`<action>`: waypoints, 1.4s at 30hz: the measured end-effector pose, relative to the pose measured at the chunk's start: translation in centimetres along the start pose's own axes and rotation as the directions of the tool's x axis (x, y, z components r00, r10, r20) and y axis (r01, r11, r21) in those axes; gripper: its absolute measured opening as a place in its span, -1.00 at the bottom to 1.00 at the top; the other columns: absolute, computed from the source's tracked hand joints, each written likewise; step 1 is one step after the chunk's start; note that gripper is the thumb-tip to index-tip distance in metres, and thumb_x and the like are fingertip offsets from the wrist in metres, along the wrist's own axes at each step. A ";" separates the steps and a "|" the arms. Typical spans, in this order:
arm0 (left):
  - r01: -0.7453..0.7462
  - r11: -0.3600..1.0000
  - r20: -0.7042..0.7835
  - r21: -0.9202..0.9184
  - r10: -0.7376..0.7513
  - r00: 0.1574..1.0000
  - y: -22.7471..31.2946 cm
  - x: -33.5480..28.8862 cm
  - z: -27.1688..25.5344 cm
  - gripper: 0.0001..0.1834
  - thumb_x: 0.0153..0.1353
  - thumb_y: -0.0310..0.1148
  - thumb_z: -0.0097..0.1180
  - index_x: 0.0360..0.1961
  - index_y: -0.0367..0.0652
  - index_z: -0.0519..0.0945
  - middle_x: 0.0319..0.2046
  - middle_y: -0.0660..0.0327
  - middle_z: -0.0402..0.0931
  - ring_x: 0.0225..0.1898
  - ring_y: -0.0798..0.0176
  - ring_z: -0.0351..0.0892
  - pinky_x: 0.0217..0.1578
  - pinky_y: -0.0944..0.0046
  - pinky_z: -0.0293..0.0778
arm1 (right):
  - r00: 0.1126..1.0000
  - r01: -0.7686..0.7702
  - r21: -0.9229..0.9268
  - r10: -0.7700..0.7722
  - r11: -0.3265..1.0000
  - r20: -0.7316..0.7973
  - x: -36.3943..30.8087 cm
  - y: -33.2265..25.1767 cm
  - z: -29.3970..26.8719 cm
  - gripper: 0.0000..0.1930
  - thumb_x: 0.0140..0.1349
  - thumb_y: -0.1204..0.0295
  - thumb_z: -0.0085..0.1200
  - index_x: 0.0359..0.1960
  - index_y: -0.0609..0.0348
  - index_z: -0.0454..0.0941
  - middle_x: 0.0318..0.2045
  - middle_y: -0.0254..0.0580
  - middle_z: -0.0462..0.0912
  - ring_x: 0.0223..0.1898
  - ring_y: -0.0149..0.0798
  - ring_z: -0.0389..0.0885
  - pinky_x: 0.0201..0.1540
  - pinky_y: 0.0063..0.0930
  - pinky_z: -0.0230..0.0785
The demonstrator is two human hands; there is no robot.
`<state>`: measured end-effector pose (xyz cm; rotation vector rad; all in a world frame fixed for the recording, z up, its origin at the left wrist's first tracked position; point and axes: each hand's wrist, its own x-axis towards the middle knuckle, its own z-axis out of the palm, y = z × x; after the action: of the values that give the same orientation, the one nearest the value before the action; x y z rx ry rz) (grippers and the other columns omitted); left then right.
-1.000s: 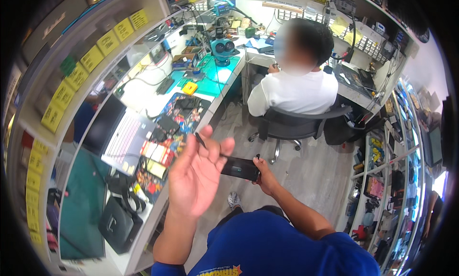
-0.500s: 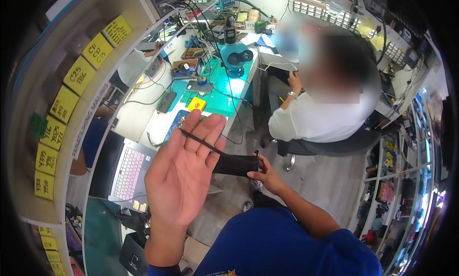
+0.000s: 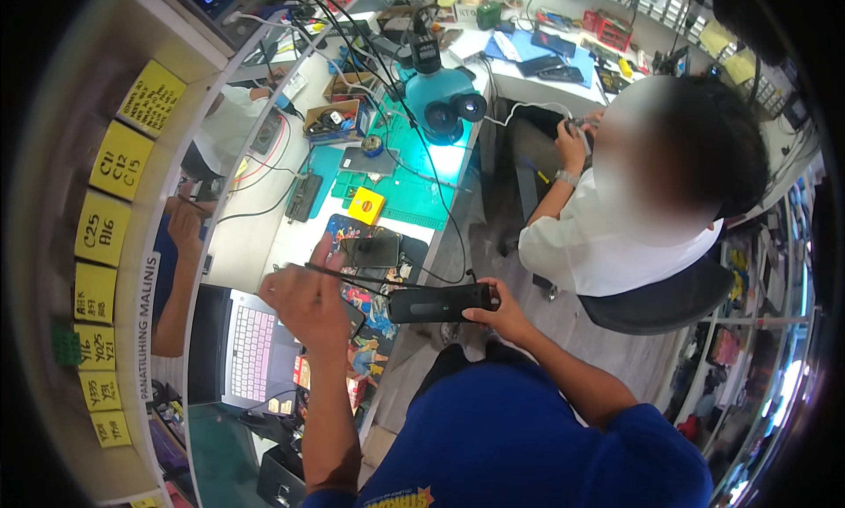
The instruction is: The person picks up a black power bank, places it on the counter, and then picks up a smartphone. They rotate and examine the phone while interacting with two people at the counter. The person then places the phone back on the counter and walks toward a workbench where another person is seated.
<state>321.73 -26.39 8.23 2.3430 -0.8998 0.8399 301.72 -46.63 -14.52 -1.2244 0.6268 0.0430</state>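
Note:
My right hand [image 3: 500,312] grips the right end of a black oblong device [image 3: 436,304], thumb on its near edge. It is held level in front of my blue shirt; its exact kind I cannot make out. A thin black strap [image 3: 365,276] runs leftward from the device to my left hand [image 3: 310,304]. That hand is raised above the laptop's edge, its back showing, with the strap caught at its fingers. The fingers are slightly blurred, and part of their hold is hidden. Beyond the strap, a dark phone [image 3: 371,250] lies on a colourful printed mat [image 3: 407,254].
An open laptop [image 3: 251,345] stands at the left. A yellow box [image 3: 366,206] and a teal microscope [image 3: 440,107] are on the green work mat [image 3: 414,213]. Cables hang over the bench. A person in a white shirt [image 3: 598,235] sits at the right. Labelled shelving [image 3: 114,209] borders the left.
My left hand has turned from palm showing to back showing and moved lower left. The device has swung up level, its broad face showing. The view has shifted, and the seated person appears farther right.

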 end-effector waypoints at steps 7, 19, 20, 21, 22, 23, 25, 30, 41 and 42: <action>0.420 0.466 0.197 -0.779 -0.454 0.869 -0.7 2.5 3.4 -0.78 0.39 -0.52 0.29 -0.37 -0.15 0.48 -0.40 0.32 0.43 -0.23 0.34 0.52 -0.02 0.28 0.44 | 0.991 -0.117 0.058 0.120 0.991 -0.065 0.9 -0.3 1.3 -0.06 0.17 0.18 0.60 0.48 0.23 0.29 0.18 -0.06 0.61 0.10 -0.21 0.68 0.00 -0.29 0.69; 0.408 0.385 0.377 -0.828 -0.158 0.913 -0.7 8.8 1.4 -0.70 0.44 -0.50 0.36 -0.23 -0.06 0.40 -0.35 0.35 0.44 -0.37 0.48 0.46 -0.35 0.45 0.45 | 0.996 0.086 0.276 -0.081 0.957 -0.031 1.3 0.3 -0.8 -0.14 0.25 0.33 0.52 0.53 0.11 0.30 0.22 -0.13 0.58 0.20 -0.19 0.63 0.15 -0.26 0.65; 0.407 0.376 0.379 -0.833 -0.150 0.913 -0.7 9.3 1.6 -0.68 0.36 -0.57 0.42 -0.19 -0.08 0.43 -0.32 0.35 0.45 -0.37 0.51 0.48 -0.37 0.49 0.44 | 0.997 0.076 0.298 -0.069 0.952 -0.034 0.9 -0.2 -1.1 -0.14 0.24 0.33 0.52 0.54 0.10 0.30 0.22 -0.13 0.57 0.20 -0.19 0.63 0.15 -0.26 0.65; 0.409 0.400 0.382 -0.820 -0.150 0.912 -0.4 9.7 1.4 -0.68 0.36 -0.57 0.42 -0.17 -0.08 0.45 -0.32 0.35 0.46 -0.37 0.51 0.48 -0.37 0.48 0.45 | 0.998 0.066 0.320 -0.057 0.945 -0.036 0.7 -0.6 -1.1 -0.13 0.24 0.33 0.52 0.55 0.09 0.29 0.21 -0.14 0.57 0.19 -0.19 0.63 0.16 -0.26 0.64; 0.411 0.423 0.385 -0.807 -0.149 0.911 -0.1 10.0 1.0 -0.69 0.36 -0.56 0.42 -0.16 -0.09 0.46 -0.31 0.35 0.46 -0.37 0.50 0.48 -0.38 0.48 0.45 | 0.999 0.053 0.311 -0.048 0.949 -0.023 0.9 -0.6 -0.9 -0.12 0.25 0.33 0.52 0.56 0.08 0.28 0.21 -0.14 0.57 0.18 -0.20 0.62 0.14 -0.28 0.63; 0.411 0.443 0.391 -0.797 -0.139 0.910 0.3 10.3 0.9 -0.70 0.36 -0.56 0.43 -0.14 -0.10 0.47 -0.31 0.35 0.47 -0.37 0.50 0.49 -0.38 0.47 0.45 | 0.999 0.045 0.306 -0.041 0.951 -0.020 1.0 -0.6 -0.8 -0.11 0.25 0.32 0.51 0.58 0.07 0.27 0.20 -0.15 0.57 0.17 -0.21 0.62 0.12 -0.30 0.61; 0.337 0.504 0.364 -0.795 -0.049 0.930 0.1 10.1 0.9 -0.69 0.33 -0.57 0.45 -0.10 -0.12 0.51 -0.31 0.35 0.48 -0.35 0.50 0.49 -0.34 0.47 0.47 | 0.999 0.033 0.285 -0.030 0.958 -0.016 1.2 -0.6 -0.6 -0.10 0.27 0.32 0.49 0.60 0.04 0.25 0.22 -0.15 0.56 0.17 -0.22 0.62 0.12 -0.30 0.60; 0.232 0.553 0.359 -0.800 0.132 0.924 1.5 11.0 -0.7 -0.72 0.27 -0.57 0.51 -0.15 -0.17 0.61 -0.28 0.33 0.56 -0.31 0.50 0.52 -0.21 0.41 0.48 | 0.999 0.020 0.266 -0.010 0.964 -0.039 2.3 -0.3 0.9 -0.11 0.29 0.36 0.44 0.62 0.00 0.22 0.24 -0.14 0.54 0.17 -0.24 0.61 0.12 -0.29 0.58; -0.073 0.688 0.230 -0.722 0.338 0.913 0.6 11.8 0.0 -0.62 0.01 -0.49 0.65 -0.17 -0.07 0.70 -0.19 0.23 0.61 -0.04 0.12 0.57 0.06 0.09 0.42 | 0.984 0.088 0.299 -0.036 0.950 -0.176 1.4 1.1 2.3 0.06 0.24 0.28 0.55 0.70 0.01 0.12 0.44 0.01 0.40 0.31 -0.12 0.54 0.23 -0.27 0.53; -0.098 0.680 0.198 -0.727 0.344 0.918 0.8 11.7 0.1 -0.60 0.00 -0.48 0.66 -0.16 -0.06 0.71 -0.16 0.22 0.61 0.01 0.08 0.56 0.09 0.07 0.42 | 0.979 0.109 0.290 -0.052 0.951 -0.197 1.3 1.3 2.5 0.09 0.24 0.26 0.56 0.71 0.03 0.09 0.48 0.03 0.37 0.36 -0.09 0.51 0.29 -0.23 0.51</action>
<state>328.14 -31.81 16.42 1.7016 -1.3785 0.1065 303.43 -44.31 -15.81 -0.9636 0.7175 -0.2327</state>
